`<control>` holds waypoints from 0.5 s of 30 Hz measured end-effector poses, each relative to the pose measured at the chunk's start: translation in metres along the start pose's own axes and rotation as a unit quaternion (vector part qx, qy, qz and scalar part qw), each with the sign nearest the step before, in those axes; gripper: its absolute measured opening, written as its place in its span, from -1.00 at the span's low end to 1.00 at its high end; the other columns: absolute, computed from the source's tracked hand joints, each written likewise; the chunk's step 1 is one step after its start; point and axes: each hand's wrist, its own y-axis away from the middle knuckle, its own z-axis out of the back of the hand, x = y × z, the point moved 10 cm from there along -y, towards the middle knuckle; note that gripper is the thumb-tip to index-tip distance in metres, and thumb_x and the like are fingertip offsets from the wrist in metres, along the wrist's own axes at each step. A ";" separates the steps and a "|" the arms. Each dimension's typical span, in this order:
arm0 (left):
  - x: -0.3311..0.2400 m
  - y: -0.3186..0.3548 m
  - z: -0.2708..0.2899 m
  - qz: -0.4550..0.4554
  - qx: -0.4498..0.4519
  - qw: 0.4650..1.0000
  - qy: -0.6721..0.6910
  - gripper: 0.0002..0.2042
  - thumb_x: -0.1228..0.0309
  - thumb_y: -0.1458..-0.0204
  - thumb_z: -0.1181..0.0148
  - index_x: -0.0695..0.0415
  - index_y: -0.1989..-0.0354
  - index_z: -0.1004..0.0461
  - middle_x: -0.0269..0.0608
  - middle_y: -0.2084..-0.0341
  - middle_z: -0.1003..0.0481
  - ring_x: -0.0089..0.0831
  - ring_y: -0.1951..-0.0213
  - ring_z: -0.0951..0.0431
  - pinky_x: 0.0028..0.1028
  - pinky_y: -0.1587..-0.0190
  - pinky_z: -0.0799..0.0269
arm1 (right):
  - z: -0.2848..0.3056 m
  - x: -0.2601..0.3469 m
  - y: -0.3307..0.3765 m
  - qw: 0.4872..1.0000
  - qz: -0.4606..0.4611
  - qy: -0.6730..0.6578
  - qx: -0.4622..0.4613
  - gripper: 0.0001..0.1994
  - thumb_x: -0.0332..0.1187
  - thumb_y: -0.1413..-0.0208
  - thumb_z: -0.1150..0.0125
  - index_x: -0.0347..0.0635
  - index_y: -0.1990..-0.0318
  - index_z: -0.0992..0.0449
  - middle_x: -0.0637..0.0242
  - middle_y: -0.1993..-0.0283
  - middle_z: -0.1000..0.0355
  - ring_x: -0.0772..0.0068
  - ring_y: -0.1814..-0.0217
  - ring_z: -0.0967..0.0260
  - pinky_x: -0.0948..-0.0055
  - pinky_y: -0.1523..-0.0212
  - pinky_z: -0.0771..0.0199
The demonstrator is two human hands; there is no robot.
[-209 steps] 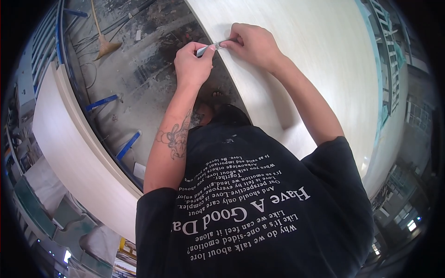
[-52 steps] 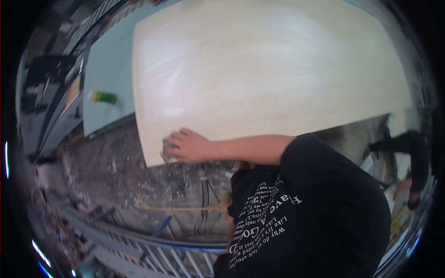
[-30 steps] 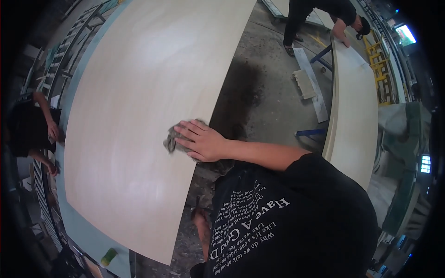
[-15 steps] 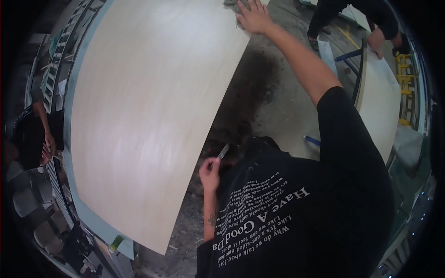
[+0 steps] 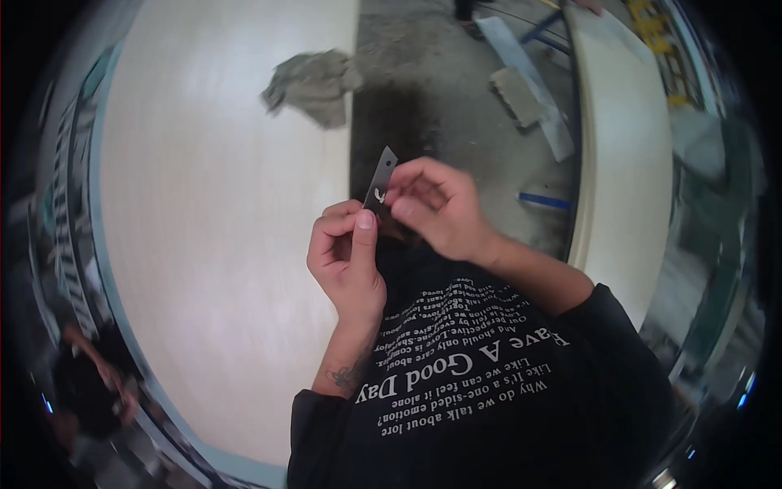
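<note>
Left hand (image 5: 346, 257) pinches a flat grey metal blade (image 5: 381, 174), lower end hidden; right hand (image 5: 446, 208) is half-curled beside it, contact unclear.

L hand (image 5: 346, 257) raised, thumb pressed vs. bent fingers in a pinch; L forearm (image 5: 349, 350), tattooed, angled up. R hand (image 5: 444, 208) just beside, fingers partly curled, slightly blurred; R forearm (image 5: 542, 273) slants in from lower R.

A workshop, shown by a stained floor (image 5: 456, 98), a large pale panel (image 5: 228, 244), a crumpled rag (image 5: 314, 85), a bare blade (image 5: 380, 177) in hand, a blue metal leg (image 5: 544, 200), yellow frames (image 5: 652, 28) and a co-worker (image 5: 90, 387) at lower left.
</note>
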 end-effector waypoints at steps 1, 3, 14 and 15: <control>0.007 -0.008 -0.016 0.013 0.036 0.999 -0.005 -0.94 0.57 -0.27 -0.22 0.23 0.24 -0.46 -0.15 0.18 -0.51 -0.50 0.22 -0.52 -0.52 0.11 -0.49 | 0.008 0.000 0.001 1.000 -0.014 -0.003 -0.028 -0.86 -0.51 -0.27 -0.28 -0.31 0.09 -0.49 0.34 0.16 -0.50 0.66 0.17 -0.47 0.59 0.08 -0.52; 0.015 -0.019 -0.040 0.029 0.089 0.996 -0.006 -0.95 0.58 -0.27 -0.21 0.23 0.24 -0.46 -0.13 0.17 -0.50 -0.51 0.21 -0.52 -0.52 0.12 -0.50 | 0.023 0.007 -0.002 0.997 0.013 -0.002 -0.076 -0.91 -0.51 -0.30 -0.26 -0.30 0.13 -0.50 0.37 0.21 -0.50 0.67 0.18 -0.47 0.61 0.12 -0.52; 0.072 -0.071 -0.097 0.132 0.209 0.969 0.005 -0.96 0.58 -0.26 -0.20 0.24 0.24 -0.47 -0.11 0.15 -0.50 -0.49 0.22 -0.51 -0.47 0.11 -0.52 | 0.123 -0.002 0.022 0.972 0.012 0.032 -0.233 -0.87 -0.43 -0.34 -0.21 -0.32 0.15 -0.59 0.36 0.32 -0.57 0.70 0.33 -0.45 0.62 0.31 -0.48; 0.078 -0.076 -0.099 0.113 0.236 0.965 -0.017 -0.95 0.48 -0.31 -0.18 0.18 0.18 -0.46 -0.14 0.10 -0.51 -0.43 0.17 -0.52 -0.33 0.08 -0.51 | 0.141 -0.008 0.026 0.965 0.008 0.079 -0.251 -0.86 -0.44 -0.34 -0.19 -0.32 0.09 -0.61 0.34 0.30 -0.59 0.68 0.33 -0.46 0.61 0.30 -0.49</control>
